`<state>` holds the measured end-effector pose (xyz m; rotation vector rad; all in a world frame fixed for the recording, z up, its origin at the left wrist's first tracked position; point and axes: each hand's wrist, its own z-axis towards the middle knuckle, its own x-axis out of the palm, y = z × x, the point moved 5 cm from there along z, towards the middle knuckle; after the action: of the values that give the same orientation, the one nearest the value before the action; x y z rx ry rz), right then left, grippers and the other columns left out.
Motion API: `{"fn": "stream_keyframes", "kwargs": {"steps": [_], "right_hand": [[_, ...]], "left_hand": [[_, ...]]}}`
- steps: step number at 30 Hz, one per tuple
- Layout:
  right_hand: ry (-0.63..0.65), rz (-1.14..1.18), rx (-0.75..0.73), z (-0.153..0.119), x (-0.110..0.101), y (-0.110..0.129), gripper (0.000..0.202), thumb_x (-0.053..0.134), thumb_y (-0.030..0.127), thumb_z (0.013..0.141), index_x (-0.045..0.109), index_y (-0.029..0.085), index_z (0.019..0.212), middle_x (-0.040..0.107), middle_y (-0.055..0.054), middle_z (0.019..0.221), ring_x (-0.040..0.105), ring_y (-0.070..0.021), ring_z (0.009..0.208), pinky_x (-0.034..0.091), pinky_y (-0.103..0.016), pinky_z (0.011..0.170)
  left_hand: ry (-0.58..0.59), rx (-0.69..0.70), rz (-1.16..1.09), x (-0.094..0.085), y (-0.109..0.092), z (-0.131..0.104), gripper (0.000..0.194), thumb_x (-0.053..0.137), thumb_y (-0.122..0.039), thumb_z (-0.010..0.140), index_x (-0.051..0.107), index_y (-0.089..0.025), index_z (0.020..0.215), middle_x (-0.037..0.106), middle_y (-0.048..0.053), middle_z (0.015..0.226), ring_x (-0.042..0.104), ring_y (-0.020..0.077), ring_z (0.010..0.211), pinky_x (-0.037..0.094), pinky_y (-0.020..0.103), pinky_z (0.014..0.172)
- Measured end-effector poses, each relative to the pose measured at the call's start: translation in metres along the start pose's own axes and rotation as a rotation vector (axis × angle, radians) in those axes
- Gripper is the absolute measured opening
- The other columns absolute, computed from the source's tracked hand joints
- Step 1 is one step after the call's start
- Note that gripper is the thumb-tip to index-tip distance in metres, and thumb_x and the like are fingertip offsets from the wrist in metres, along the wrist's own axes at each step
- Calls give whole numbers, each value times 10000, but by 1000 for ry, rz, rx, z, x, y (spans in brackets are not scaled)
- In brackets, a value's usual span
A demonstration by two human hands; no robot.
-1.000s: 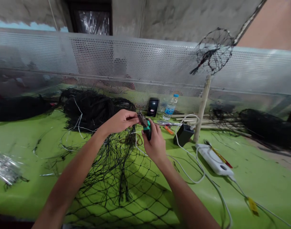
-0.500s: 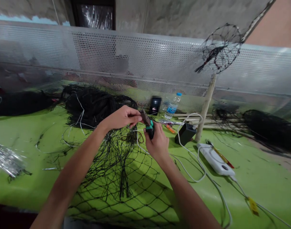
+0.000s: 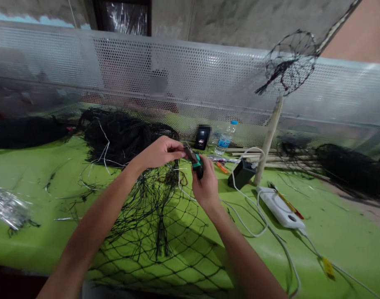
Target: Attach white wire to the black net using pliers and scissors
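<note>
My right hand (image 3: 206,185) is wrapped round the green-and-black handles of a pair of pliers (image 3: 196,164). The metal jaws point up and left, close to the fingertips of my left hand (image 3: 161,152). Those fingers are pinched together at the jaws; whatever lies between them is too small to make out. Below both hands a black knotted net (image 3: 174,253) spreads over the green table cover (image 3: 40,245), and gathered bunches of its cord hang down in the middle. Behind my left hand lies a big heap of black netting (image 3: 118,135).
Toward the back stand a phone (image 3: 202,137), a water bottle (image 3: 225,139) and a black box (image 3: 242,173). A wooden post (image 3: 269,141) rises beside a white power bank (image 3: 278,207) with cables. Silvery strips (image 3: 8,207) lie at left; a perforated metal panel (image 3: 190,74) runs behind.
My right hand and the handles of the pliers have shifted slightly right. The jaws stay by my left fingertips, which are almost in the same place.
</note>
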<state>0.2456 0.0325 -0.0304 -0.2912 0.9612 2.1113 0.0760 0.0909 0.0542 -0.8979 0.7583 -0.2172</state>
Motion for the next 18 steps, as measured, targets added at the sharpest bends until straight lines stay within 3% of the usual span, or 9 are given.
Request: {"fn": "stream_keyframes", "kwargs": {"steps": [4,7,13,18], "right_hand": [[16,70,13,0,6,-5,477,501,221,960,552,215,1434,692,-164,1314,665,-323,1221,539,-526,1053],[9,24,10,-1,7,-4,471,500,243,971,561,230,1438,675,-161,1317,652,-331,1218,544,-523,1026],[9,-66,76,-6,6,-3,453,503,294,969,554,228,1414,659,-178,1319,659,-355,1171,558,-470,831],[29,-239,78,-9,2,5,398,513,350,969,590,222,1338,723,-150,1208,688,-317,982,444,-362,660]], "left_hand": [[32,-23,-19,3,4,0,205,626,-303,947,773,-161,951,510,-29,600,414,89,523,307,241,505],[46,-20,-32,4,6,0,188,632,-291,948,757,-162,894,544,-19,600,466,90,531,355,236,524],[83,2,-62,7,1,-1,184,624,-264,954,727,-170,834,627,2,644,552,97,564,410,233,548],[92,29,-67,5,2,-1,153,618,-237,960,738,-178,885,614,-10,630,548,101,579,418,235,573]]}}
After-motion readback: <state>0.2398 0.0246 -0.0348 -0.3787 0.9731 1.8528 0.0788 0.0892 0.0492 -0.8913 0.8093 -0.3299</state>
